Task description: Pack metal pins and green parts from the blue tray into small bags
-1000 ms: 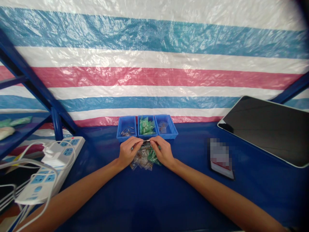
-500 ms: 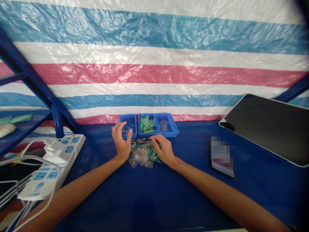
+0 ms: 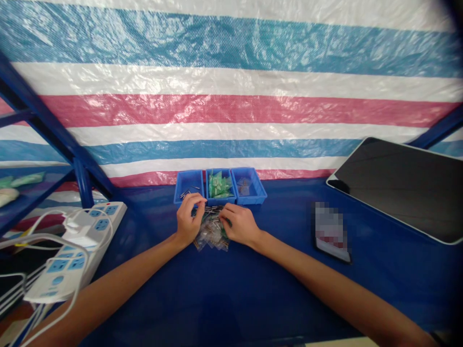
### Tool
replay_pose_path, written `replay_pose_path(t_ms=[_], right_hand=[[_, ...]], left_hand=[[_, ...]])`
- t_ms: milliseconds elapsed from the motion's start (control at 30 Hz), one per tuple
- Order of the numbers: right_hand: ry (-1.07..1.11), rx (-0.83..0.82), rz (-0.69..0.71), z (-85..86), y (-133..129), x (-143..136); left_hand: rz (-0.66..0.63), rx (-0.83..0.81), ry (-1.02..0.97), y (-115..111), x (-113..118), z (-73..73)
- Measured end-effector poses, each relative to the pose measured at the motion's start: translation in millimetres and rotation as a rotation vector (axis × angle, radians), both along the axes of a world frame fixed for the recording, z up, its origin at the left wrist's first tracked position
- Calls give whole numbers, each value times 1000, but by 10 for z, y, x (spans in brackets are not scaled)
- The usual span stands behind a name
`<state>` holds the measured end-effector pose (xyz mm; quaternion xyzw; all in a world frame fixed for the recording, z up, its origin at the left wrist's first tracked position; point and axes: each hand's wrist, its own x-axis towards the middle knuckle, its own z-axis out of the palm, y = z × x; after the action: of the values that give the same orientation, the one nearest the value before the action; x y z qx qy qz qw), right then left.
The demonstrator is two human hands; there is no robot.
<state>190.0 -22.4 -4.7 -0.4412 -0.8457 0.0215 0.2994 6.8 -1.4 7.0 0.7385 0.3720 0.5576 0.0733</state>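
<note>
A loose pile of small clear plastic packets and thin metal pins lies on the blue table, with some green packets partly covered. My left hand is at the pile's left side, its fingers bent towards the thumb; what they pinch, if anything, is too small to make out. At the right side, my right hand has its fingertips pressed together on the pile, and they hide whatever is between them. Behind stand three blue bins: the left bin with metal pins, the middle bin with green packets, the right bin with clear packets.
A white power strip with cables is on the left. To the right are a blurred-out phone and a large dark-screened panel. A striped plastic sheet hangs behind the table, beside blue frame posts.
My left hand has come from the left bin to the pile, its spread fingers drawing together. My right hand has shifted slightly left and down, its fingers curling more.
</note>
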Motion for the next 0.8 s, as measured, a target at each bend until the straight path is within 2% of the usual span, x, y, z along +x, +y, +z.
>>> replay_pose_path(t_ms=[200, 533, 633, 800], right_hand=[[-148, -106, -6, 114, -16, -10], [-214, -132, -61, 119, -21, -40], [-141, -105, -87, 118, -27, -29], [116, -52, -136, 38, -9, 8]], left_hand=[[-79, -100, -17, 8, 24, -36], [-112, -130, 4, 10, 20, -48], [-111, -121, 4, 3, 26, -35], [-95, -63, 37, 2, 41, -4]])
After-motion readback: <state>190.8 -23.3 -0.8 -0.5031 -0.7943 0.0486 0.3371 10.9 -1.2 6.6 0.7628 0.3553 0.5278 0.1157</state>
